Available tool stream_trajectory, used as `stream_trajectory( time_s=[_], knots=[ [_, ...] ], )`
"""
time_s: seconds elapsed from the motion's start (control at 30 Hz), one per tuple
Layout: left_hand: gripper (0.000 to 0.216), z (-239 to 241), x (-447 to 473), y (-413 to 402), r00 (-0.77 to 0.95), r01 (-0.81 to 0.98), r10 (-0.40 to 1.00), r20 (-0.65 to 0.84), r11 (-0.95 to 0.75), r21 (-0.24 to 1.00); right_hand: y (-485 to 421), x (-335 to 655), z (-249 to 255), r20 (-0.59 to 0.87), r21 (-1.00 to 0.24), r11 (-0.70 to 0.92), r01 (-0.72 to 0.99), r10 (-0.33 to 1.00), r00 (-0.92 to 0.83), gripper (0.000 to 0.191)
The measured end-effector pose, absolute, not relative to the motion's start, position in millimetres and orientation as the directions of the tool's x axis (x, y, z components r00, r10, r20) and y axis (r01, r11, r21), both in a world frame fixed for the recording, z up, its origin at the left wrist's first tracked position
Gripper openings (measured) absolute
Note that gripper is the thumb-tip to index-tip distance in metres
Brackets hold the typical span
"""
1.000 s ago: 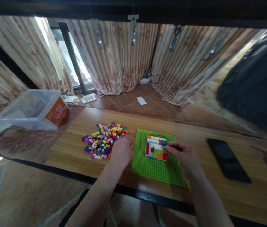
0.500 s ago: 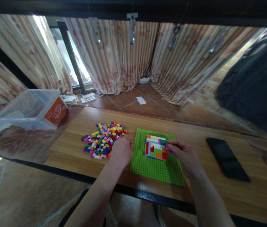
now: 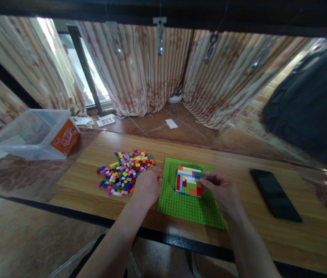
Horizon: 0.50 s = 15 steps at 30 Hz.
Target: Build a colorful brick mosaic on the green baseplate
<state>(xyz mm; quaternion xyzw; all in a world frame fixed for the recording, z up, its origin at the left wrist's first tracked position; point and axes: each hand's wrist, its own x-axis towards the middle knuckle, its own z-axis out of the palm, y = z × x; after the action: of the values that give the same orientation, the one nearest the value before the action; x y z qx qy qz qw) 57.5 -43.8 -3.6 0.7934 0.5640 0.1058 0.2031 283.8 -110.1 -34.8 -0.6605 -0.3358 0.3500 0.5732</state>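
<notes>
A flat block of multicoloured toy bricks [image 3: 189,180] sits on the green studded baseplate [image 3: 186,212]. My right hand [image 3: 221,189] is at the block's right edge, thumb and forefinger closed in a pinch over a small toy brick that they mostly cover. Between the baseplate and a heap of loose toy bricks [image 3: 125,173], my left hand [image 3: 147,185] hovers with its fingers curled together. Whatever those left fingertips may hold is hidden from view.
A black phone [image 3: 275,195] lies on the wooden table [image 3: 79,185] to the right. At the far left stands a clear plastic bin [image 3: 33,135] with an orange label. Metal clips [image 3: 160,36] hang from a dark bar above.
My right fingertips have shifted slightly inward onto the block's right edge, where a purple brick showed at them before. The left hand keeps its place; the whole view has moved slightly.
</notes>
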Motion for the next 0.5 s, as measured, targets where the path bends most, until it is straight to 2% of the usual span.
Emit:
stream_trajectory(
  time_s=[0.2, 0.5],
  knots=[
    [0.015, -5.1, 57.8, -43.1, 0.351, 0.846, 0.935, -0.058, -0.29, 0.447, -111.1, 283.6, -30.0, -0.128, -0.991, -0.126, -0.038, 0.851, 0.509, 0.043],
    [0.017, -2.1, 56.5, -45.3, 0.339, 0.861, 0.939, -0.068, -0.28, 0.425, -111.1, 284.3, -30.8, -0.17, -0.984, -0.171, -0.046, 0.838, 0.518, 0.042]
  ],
)
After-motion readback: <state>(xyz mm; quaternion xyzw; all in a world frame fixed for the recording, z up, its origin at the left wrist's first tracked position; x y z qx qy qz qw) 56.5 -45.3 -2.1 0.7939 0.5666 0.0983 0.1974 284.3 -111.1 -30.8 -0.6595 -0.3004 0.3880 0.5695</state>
